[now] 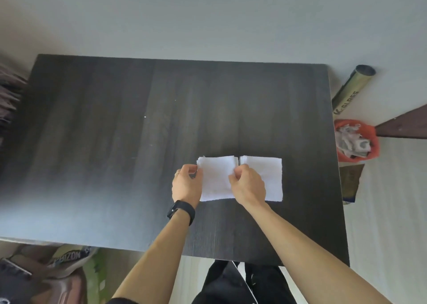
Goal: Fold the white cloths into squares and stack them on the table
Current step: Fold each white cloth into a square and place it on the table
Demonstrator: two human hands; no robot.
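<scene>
Two folded white cloth squares lie side by side on the dark wooden table (pixel 115 142), right of its middle. My left hand (pixel 186 183) pinches the left edge of the left cloth (pixel 217 179). At that same cloth's right edge, my right hand (pixel 248 184) pinches it with curled fingers. The right cloth (pixel 271 179) lies flat beside it, partly covered by my right hand. A narrow gap separates the two at their far edges.
An orange bag (pixel 357 142) of scraps sits on the floor off the table's right edge, with a rolled tube (pixel 352 88) behind it and a flat packet (pixel 351 183) in front. Bags (pixel 57 269) lie below the table's near-left edge. Dark fabric (pixel 9 91) lies at the left.
</scene>
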